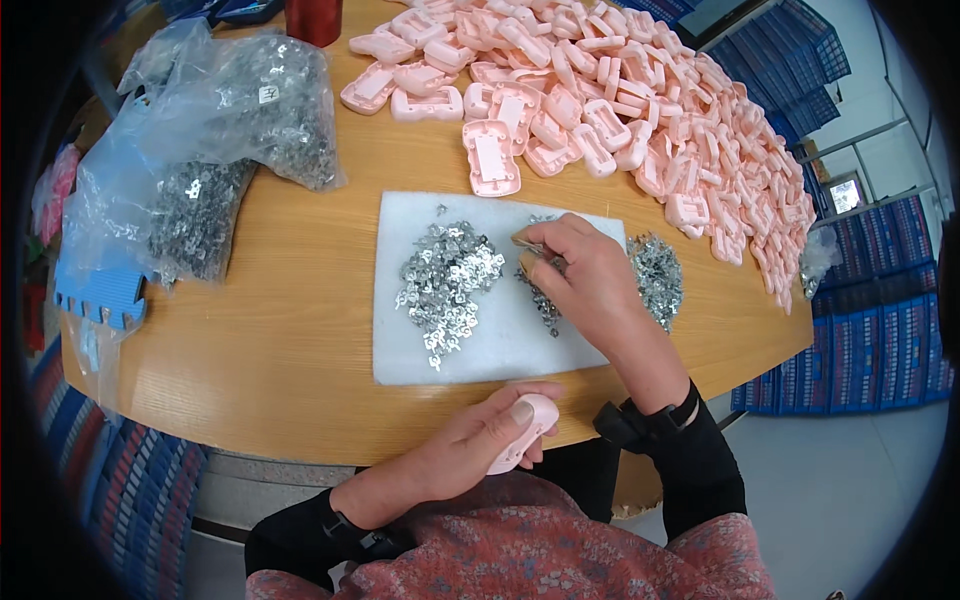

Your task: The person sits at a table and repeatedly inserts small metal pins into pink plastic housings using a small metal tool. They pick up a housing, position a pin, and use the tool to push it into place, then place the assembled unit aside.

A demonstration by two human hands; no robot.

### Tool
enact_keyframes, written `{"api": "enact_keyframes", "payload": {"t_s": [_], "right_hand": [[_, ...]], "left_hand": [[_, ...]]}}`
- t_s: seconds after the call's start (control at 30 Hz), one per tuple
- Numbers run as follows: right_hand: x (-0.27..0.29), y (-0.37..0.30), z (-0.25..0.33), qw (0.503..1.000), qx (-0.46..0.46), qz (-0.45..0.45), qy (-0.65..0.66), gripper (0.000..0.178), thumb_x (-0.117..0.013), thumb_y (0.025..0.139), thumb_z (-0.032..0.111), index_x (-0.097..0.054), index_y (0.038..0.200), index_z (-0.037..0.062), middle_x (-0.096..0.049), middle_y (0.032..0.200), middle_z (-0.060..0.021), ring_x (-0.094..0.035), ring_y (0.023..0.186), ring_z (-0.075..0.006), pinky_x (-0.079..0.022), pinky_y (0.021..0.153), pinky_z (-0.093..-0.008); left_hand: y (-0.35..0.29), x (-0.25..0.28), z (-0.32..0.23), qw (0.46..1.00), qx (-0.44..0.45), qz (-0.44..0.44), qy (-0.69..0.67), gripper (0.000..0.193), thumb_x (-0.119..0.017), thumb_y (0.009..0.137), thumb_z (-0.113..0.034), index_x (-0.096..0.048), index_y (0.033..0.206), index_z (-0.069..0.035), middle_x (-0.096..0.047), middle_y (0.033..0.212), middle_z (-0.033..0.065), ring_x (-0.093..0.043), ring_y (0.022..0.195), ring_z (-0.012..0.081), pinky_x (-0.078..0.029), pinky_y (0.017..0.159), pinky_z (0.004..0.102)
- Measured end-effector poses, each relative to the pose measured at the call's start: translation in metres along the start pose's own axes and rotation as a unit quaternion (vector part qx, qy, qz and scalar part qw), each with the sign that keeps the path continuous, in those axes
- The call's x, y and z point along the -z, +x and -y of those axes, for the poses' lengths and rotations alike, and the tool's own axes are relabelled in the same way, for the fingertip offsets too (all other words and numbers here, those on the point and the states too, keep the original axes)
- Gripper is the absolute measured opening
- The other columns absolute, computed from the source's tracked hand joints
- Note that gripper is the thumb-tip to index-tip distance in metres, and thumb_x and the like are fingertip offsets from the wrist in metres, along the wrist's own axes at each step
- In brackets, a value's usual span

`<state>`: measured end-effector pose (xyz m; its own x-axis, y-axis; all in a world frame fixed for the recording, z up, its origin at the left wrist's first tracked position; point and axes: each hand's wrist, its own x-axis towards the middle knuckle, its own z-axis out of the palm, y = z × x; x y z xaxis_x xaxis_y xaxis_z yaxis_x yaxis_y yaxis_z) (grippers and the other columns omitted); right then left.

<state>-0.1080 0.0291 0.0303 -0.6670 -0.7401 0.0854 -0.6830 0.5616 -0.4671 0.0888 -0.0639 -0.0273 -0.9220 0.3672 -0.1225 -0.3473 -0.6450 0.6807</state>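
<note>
My left hand (462, 446) is closed around a pale pink plastic shell (528, 436), low in front of the table's near edge, the thumb lying on top of it. My right hand (590, 275) reaches over a white foam sheet (530, 362), above the middle pile of small silvery metal pieces (548, 312), which it partly covers. Its thumb and forefinger, with tan coverings on the tips, pinch what looks like a thin small metal piece (530, 244). A larger pile of such metal pieces (450, 285) lies left of that hand on the foam.
Another metal pile (658, 280) lies at the foam's right edge. Pink shells (600, 90) heap across the table's back and right. Clear bags of metal parts (280, 110) and blue foam matting (100, 285) lie left. A red container (314, 20) stands behind. Blue crates (865, 350) stack beyond.
</note>
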Motion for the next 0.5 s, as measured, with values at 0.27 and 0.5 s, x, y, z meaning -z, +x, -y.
{"api": "enact_keyframes", "payload": {"t_s": [0.27,0.5], "right_hand": [[-0.017,0.031,0.011,0.998,0.043,0.037,-0.040,0.023,-0.068,0.086,0.017,-0.070,0.107,0.0065,-0.065,0.096,-0.0119,-0.065,0.083,-0.0307,-0.051,0.074,-0.0391],[-0.009,0.031,0.018,0.994,0.002,0.074,-0.081,0.022,-0.070,0.084,0.018,-0.071,0.101,0.0038,-0.068,0.086,-0.0134,-0.065,0.079,-0.0299,-0.051,0.072,-0.0389]], "left_hand": [[-0.002,0.002,-0.001,1.000,0.000,0.018,0.002,0.055,-0.036,0.108,-0.042,-0.036,0.148,-0.005,-0.058,0.115,0.0076,-0.058,0.094,0.0135,-0.048,0.085,0.0283],[-0.002,0.000,0.006,0.999,-0.051,-0.012,-0.007,0.052,-0.031,0.109,-0.040,-0.039,0.146,-0.004,-0.057,0.107,0.0057,-0.057,0.088,0.0115,-0.051,0.080,0.0271]]}}
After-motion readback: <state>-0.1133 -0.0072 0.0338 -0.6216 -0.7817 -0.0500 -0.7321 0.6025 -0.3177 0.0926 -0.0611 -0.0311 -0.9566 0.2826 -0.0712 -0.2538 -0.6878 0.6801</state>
